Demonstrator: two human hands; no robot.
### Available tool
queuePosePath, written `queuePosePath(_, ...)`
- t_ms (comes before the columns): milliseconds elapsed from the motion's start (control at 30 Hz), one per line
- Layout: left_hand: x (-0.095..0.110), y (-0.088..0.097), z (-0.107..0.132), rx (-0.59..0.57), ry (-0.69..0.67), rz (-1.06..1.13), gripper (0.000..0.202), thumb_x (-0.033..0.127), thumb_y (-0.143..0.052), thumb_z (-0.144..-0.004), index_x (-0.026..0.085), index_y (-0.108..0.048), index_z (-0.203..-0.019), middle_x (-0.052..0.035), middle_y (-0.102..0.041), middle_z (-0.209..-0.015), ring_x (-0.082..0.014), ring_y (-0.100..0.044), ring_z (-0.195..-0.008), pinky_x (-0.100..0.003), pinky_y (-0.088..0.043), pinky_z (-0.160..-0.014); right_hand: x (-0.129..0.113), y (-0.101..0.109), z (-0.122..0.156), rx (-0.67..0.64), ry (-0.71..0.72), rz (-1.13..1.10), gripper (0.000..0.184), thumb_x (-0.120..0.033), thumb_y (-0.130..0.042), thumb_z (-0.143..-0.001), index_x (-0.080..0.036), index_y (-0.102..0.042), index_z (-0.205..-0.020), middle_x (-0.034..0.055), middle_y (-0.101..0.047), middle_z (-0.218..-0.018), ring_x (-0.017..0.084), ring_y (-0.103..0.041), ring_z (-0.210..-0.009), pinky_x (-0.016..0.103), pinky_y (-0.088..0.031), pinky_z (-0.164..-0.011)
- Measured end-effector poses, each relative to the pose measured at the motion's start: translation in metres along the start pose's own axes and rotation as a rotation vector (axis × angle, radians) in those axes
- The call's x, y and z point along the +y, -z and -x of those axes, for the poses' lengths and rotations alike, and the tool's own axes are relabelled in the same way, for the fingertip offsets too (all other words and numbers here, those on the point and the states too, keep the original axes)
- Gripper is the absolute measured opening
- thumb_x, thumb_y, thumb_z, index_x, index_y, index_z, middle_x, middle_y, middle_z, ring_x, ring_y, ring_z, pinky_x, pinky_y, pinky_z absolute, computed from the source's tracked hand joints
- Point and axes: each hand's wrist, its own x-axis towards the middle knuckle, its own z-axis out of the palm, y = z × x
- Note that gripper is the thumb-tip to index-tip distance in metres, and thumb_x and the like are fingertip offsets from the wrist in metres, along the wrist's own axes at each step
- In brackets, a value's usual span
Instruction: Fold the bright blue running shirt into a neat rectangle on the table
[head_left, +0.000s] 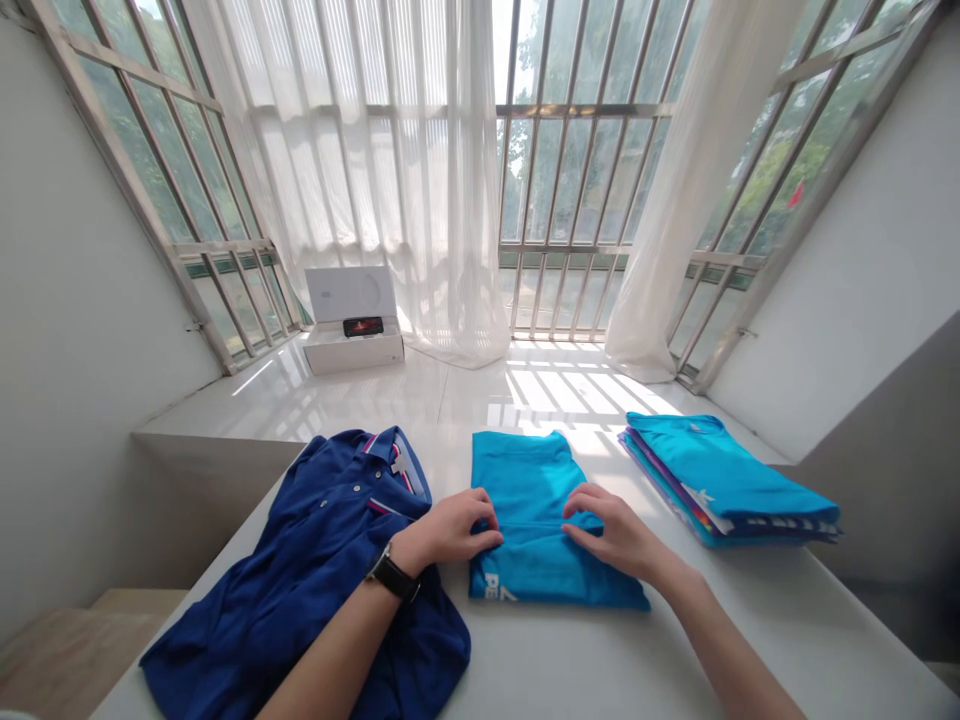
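Note:
A bright blue garment (525, 480) lies folded into a rough rectangle on the white surface, with white lettering at its lower left corner and a crease across its middle. My left hand (455, 527), with a black watch on the wrist, is at its left edge, thumb and curved fingers apart. At the right side my right hand (609, 528) rests over the cloth, its fingers also bent and parted from the thumb. Neither hand shows cloth gripped in it. Under and beside my left forearm a dark blue polo shirt (300, 580) is spread out, collar away from me.
To the right sits a stack of folded clothes (720, 470), bright blue on top. An open white box (352, 353) holding a dark device (363, 327) stands at the back left. Behind are white curtains (420, 180) and barred windows (577, 180); walls rise at both sides.

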Motion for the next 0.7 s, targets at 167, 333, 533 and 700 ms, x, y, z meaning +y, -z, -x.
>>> queuePosePath(167, -0.005, 0.009, 0.002, -0.058, -0.016, 0.161, 0.019, 0.028, -0.06, -0.088, 0.018, -0.076, -0.093, -0.0062, -0.066, -0.1, -0.0173, -0.062, -0.089, -0.028, -0.05, -0.084, -0.012, -0.012, -0.002, -0.119, -0.019, -0.067, 0.028, -0.05, -0.059, -0.091, -0.025, -0.07, -0.094, 0.0028, -0.066, -0.094, 0.019, -0.062, -0.082, 0.032, -0.052, -0.076)
queuePosePath(333, -0.017, 0.012, 0.004, -0.098, -0.004, 0.27, 0.022, 0.018, -0.06, -0.081, 0.019, -0.077, -0.095, -0.0059, -0.068, -0.104, -0.0178, -0.063, -0.091, -0.028, -0.051, -0.083, -0.012, -0.014, -0.004, -0.145, -0.042, -0.077, 0.032, -0.053, -0.058, -0.09, -0.023, -0.07, -0.084, 0.0027, -0.065, -0.086, 0.018, -0.06, -0.077, 0.031, -0.05, -0.072)
queuePosePath(533, -0.012, 0.011, 0.003, -0.084, 0.053, 0.242, 0.023, 0.034, -0.072, -0.078, 0.018, -0.076, -0.093, -0.0058, -0.066, -0.1, -0.0162, -0.06, -0.083, -0.026, -0.05, -0.075, -0.012, -0.012, -0.004, -0.161, -0.05, -0.066, 0.033, -0.052, -0.058, -0.091, -0.022, -0.067, -0.083, 0.0025, -0.064, -0.086, 0.018, -0.058, -0.077, 0.03, -0.049, -0.07)
queuePosePath(700, -0.013, 0.007, 0.001, -0.08, 0.038, 0.227, 0.028, 0.044, -0.072, -0.08, 0.017, -0.075, -0.088, -0.0051, -0.064, -0.096, -0.0152, -0.058, -0.08, -0.025, -0.048, -0.073, -0.009, -0.015, -0.005, -0.161, -0.05, -0.073, 0.032, -0.051, -0.058, -0.092, -0.021, -0.066, -0.083, 0.0019, -0.063, -0.086, 0.017, -0.057, -0.076, 0.029, -0.047, -0.07)
